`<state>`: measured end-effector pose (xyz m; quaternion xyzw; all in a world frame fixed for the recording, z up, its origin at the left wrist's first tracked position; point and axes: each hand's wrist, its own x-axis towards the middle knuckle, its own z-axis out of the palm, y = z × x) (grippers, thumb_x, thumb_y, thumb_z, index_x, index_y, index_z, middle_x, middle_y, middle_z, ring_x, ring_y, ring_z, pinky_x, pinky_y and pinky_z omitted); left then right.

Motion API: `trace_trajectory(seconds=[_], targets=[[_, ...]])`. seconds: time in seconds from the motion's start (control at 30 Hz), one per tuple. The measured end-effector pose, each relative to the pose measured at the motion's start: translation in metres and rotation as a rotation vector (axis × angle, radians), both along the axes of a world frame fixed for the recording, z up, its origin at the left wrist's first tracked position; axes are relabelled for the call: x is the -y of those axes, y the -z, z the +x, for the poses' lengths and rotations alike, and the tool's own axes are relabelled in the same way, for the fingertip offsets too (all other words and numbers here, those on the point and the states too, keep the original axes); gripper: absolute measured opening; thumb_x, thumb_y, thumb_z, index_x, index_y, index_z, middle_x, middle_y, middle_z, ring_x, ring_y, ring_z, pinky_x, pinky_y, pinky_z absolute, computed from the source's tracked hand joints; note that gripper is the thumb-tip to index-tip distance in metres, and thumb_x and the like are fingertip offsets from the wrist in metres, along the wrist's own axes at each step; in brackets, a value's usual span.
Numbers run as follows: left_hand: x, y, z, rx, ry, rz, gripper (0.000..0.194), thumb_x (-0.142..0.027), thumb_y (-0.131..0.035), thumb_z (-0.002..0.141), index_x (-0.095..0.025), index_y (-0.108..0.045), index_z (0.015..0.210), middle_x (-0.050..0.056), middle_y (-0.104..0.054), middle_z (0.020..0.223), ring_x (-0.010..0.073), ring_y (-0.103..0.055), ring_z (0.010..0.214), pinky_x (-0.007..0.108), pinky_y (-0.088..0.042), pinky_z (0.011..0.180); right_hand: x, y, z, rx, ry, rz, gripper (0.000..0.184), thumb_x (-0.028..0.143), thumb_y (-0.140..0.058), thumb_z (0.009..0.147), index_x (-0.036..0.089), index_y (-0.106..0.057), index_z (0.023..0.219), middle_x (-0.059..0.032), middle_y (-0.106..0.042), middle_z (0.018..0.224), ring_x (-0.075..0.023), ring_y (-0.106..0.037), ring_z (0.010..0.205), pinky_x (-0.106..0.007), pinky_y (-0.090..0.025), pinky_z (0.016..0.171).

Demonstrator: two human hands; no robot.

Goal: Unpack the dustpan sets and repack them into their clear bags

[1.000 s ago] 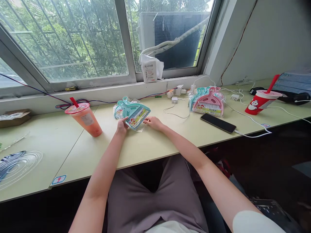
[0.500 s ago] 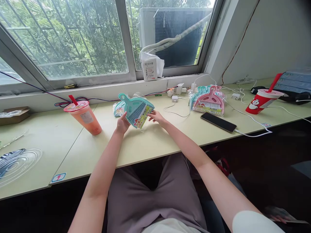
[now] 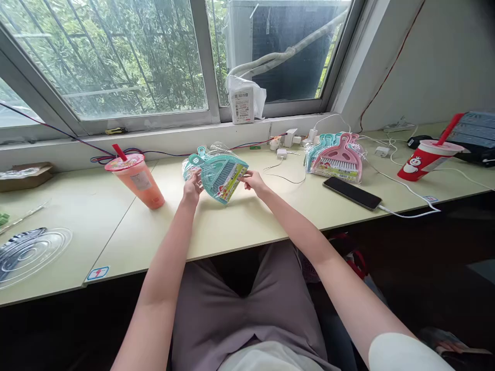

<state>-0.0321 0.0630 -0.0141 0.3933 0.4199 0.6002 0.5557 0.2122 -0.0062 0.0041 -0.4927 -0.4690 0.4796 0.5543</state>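
A teal dustpan-and-brush set (image 3: 220,178) in clear plastic wrap, with a yellow-green label along its lower edge, is held tilted above the table. My left hand (image 3: 192,186) is closed on its left side, where crinkled wrap shows by the fingers. At the right lower corner, my right hand (image 3: 253,182) pinches the label end, its fingertips partly hidden. Behind the held set lies another wrapped teal package (image 3: 188,167), mostly covered. To the right stand several more wrapped sets, with a pink dustpan set (image 3: 338,157) in front.
An orange drink cup (image 3: 139,183) stands left of my hands. A phone (image 3: 351,193) on a white cable and a red cup (image 3: 425,161) are at the right. Chargers (image 3: 282,153) and cables run along the wall. A clear plastic lid (image 3: 46,252) lies far left.
The held set has turned slightly, its handle leaning less to the left. My left hand's fingers have shifted up along its left side, and loose wrap now shows there. The view has moved slightly.
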Motion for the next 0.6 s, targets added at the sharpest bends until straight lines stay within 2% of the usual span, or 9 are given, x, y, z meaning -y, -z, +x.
trace_trajectory(seconds=[0.1,0.17,0.2,0.27,0.37,0.43,0.5,0.6], targets=[[-0.004,-0.002,-0.013,-0.118,-0.150,0.083,0.048,-0.059,-0.049,0.095,-0.025,-0.063,0.126,0.009,-0.066,0.131,0.0228,-0.066,0.112,0.034,-0.055,0.089,0.000,-0.003,0.007,0.047,-0.020,0.033,0.017,0.012,-0.078,0.077,0.014,-0.065,0.087,0.0022,-0.066,0.064,-0.0034,-0.045,0.036,-0.019,-0.034,0.035],[-0.006,-0.003,-0.023,-0.255,-0.222,0.192,0.057,-0.066,-0.056,0.089,-0.024,-0.062,0.128,0.010,-0.065,0.135,0.0244,-0.062,0.122,0.035,-0.051,0.098,0.000,-0.005,0.013,0.103,-0.085,0.059,0.017,0.014,-0.079,0.077,0.014,-0.067,0.089,0.0002,-0.070,0.072,-0.0034,-0.047,0.037,-0.019,-0.037,0.037],[-0.006,-0.003,-0.027,-0.343,-0.203,0.259,0.061,-0.068,-0.061,0.084,-0.023,-0.064,0.125,0.011,-0.066,0.133,0.0253,-0.061,0.123,0.036,-0.050,0.100,0.000,-0.006,0.016,0.130,-0.137,0.073,0.017,0.015,-0.079,0.077,0.014,-0.068,0.090,-0.0010,-0.071,0.076,-0.0039,-0.050,0.039,-0.019,-0.038,0.038],[-0.005,-0.004,-0.033,-0.527,-0.070,0.323,0.068,-0.075,-0.066,0.075,-0.019,-0.070,0.114,0.013,-0.072,0.120,0.0279,-0.064,0.116,0.038,-0.050,0.098,0.001,-0.007,0.020,0.172,-0.239,0.103,0.017,0.017,-0.077,0.078,0.013,-0.070,0.093,-0.0030,-0.074,0.083,-0.0049,-0.054,0.043,-0.019,-0.037,0.038],[0.002,-0.006,-0.034,-0.689,0.104,0.239,0.071,-0.081,-0.069,0.066,-0.016,-0.076,0.095,0.013,-0.075,0.095,0.0293,-0.069,0.095,0.038,-0.054,0.081,0.002,-0.009,0.023,0.214,-0.317,0.121,0.018,0.016,-0.073,0.080,0.013,-0.072,0.098,-0.0048,-0.075,0.094,-0.0042,-0.054,0.043,-0.020,-0.032,0.037],[0.008,-0.008,-0.031,-0.681,0.155,0.207,0.065,-0.075,-0.076,0.061,-0.015,-0.076,0.087,0.012,-0.075,0.086,0.0270,-0.069,0.086,0.034,-0.053,0.071,0.003,-0.010,0.024,0.243,-0.320,0.102,0.020,0.016,-0.072,0.080,0.013,-0.072,0.099,-0.0057,-0.075,0.097,-0.0036,-0.054,0.043,-0.020,-0.030,0.038],[0.012,-0.010,-0.029,-0.616,0.167,0.231,0.055,-0.065,-0.082,0.060,-0.015,-0.075,0.080,0.012,-0.074,0.082,0.0240,-0.069,0.080,0.031,-0.052,0.069,0.004,-0.011,0.026,0.265,-0.321,0.082,0.020,0.017,-0.073,0.079,0.012,-0.073,0.099,-0.0064,-0.075,0.097,-0.0037,-0.055,0.044,-0.020,-0.029,0.038],[0.013,-0.011,-0.027,-0.526,0.113,0.262,0.039,-0.051,-0.082,0.064,-0.014,-0.071,0.074,0.009,-0.072,0.074,0.0210,-0.068,0.075,0.030,-0.052,0.071,0.004,-0.011,0.030,0.259,-0.331,0.082,0.023,0.019,-0.075,0.078,0.012,-0.073,0.099,-0.0059,-0.075,0.093,-0.0043,-0.056,0.045,-0.020,-0.027,0.039]])
